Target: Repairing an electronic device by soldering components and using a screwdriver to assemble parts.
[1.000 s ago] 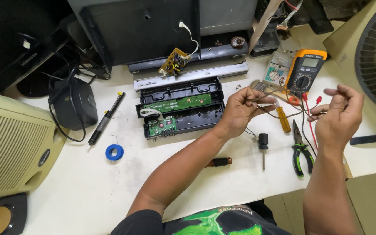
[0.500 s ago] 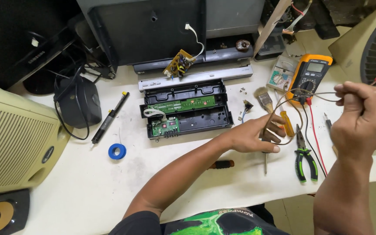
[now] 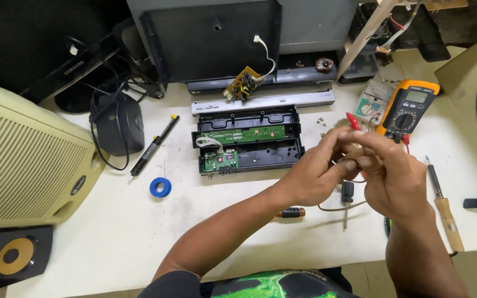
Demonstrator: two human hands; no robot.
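Both hands have come together over the table — our left hand and right hand now pinch the red probe and its lead, just beside the multimeter. Earlier they were apart — we're handling the lead.

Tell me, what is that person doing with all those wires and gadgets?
A person sits at a white table with both hands together above it. The left hand and right hand pinch thin wires, with a red clip poking up just over them. Behind the hands sits a yellow multimeter. An opened black device shows its green circuit boards. A screwdriver lies under the hands, and a blue tape roll sits to the left.
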